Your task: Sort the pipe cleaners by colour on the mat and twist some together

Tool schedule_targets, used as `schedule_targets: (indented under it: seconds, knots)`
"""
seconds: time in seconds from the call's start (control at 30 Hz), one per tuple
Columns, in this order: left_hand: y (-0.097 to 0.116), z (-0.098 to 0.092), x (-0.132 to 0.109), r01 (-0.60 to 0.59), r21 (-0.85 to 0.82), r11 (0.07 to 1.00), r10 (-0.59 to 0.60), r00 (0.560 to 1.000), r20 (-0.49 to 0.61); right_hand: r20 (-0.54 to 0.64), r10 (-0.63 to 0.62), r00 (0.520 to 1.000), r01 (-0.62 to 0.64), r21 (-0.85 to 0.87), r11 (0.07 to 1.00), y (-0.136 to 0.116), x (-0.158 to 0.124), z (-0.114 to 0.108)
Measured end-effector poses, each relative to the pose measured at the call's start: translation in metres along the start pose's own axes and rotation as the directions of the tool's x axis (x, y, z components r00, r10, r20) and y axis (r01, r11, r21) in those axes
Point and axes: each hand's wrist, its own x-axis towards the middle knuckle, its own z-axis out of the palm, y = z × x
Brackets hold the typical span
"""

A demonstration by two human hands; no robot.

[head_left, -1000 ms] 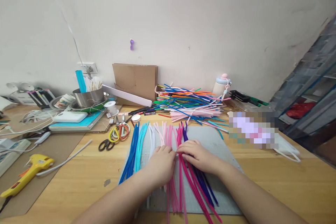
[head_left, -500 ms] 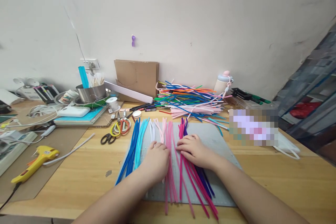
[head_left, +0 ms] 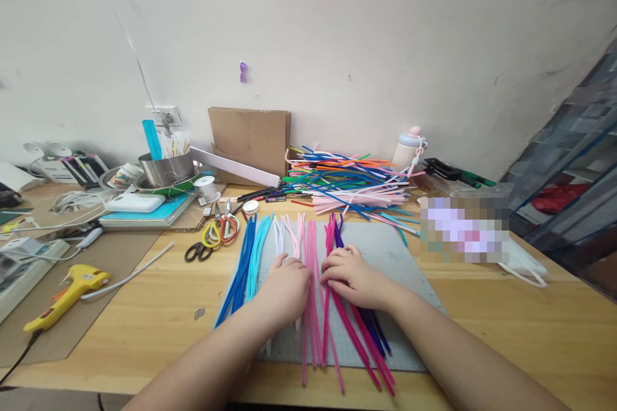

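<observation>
Sorted pipe cleaners lie in rows on a grey cutting mat: dark blue, light blue, white and pale pink, pink, magenta and purple. My left hand rests palm down on the white and pale pink ones, fingers flat. My right hand lies on the magenta and purple ones, fingers bent with their tips on the strands. The pink row runs between the two hands.
A loose heap of mixed pipe cleaners lies behind the mat, by a cardboard piece and a small bottle. Scissors, a yellow glue gun, a metal bowl, books and cables fill the left.
Both hands stay on the rows and have shifted only slightly. The pink and magenta strands have been drawn closer together and straighter. The camera has tilted a little.
</observation>
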Motion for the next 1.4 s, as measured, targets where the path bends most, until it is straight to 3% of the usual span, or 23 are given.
schedule_targets:
  seconds: [0.33, 0.53, 0.83, 0.97, 1.1, 1.17, 1.3, 1.4]
  knots:
    - [0.0, 0.0, 0.002, -0.048, -0.006, 0.999, 0.048, 0.998, 0.026, 0.002, -0.029, 1.0, 0.029, 0.045, 0.999, 0.003, -0.001, 0.001]
    - [0.004, 0.005, -0.004, -0.088, 0.07, 0.994, 0.09, 0.996, -0.029, 0.024, -0.032, 0.999, 0.031, 0.061, 0.998, 0.005, -0.005, 0.0]
    - [0.011, 0.008, -0.005, -0.037, 0.135, 0.99, 0.046, 0.997, -0.061, 0.013, 0.011, 1.0, -0.012, 0.061, 0.998, 0.009, -0.012, -0.008]
    - [0.016, 0.005, -0.006, -0.022, 0.127, 0.992, 0.032, 0.997, -0.077, -0.126, 0.102, 0.987, -0.093, 0.077, 0.993, 0.025, -0.014, -0.013]
    - [0.024, 0.001, -0.004, -0.009, 0.108, 0.994, 0.02, 0.995, -0.098, -0.302, 0.328, 0.895, -0.302, 0.128, 0.945, 0.051, -0.015, -0.013]
    - [0.03, -0.001, 0.0, -0.029, 0.084, 0.996, 0.035, 0.997, -0.067, -0.283, 0.347, 0.894, -0.319, 0.14, 0.937, 0.058, -0.014, -0.009]
    - [0.043, 0.0, 0.013, -0.033, 0.043, 0.999, 0.033, 0.999, -0.005, -0.174, 0.266, 0.948, -0.242, 0.149, 0.959, 0.059, -0.012, -0.001]
    - [0.049, 0.004, 0.024, -0.013, 0.029, 1.0, 0.013, 1.0, 0.022, -0.126, 0.246, 0.961, -0.229, 0.135, 0.964, 0.059, -0.013, 0.003]
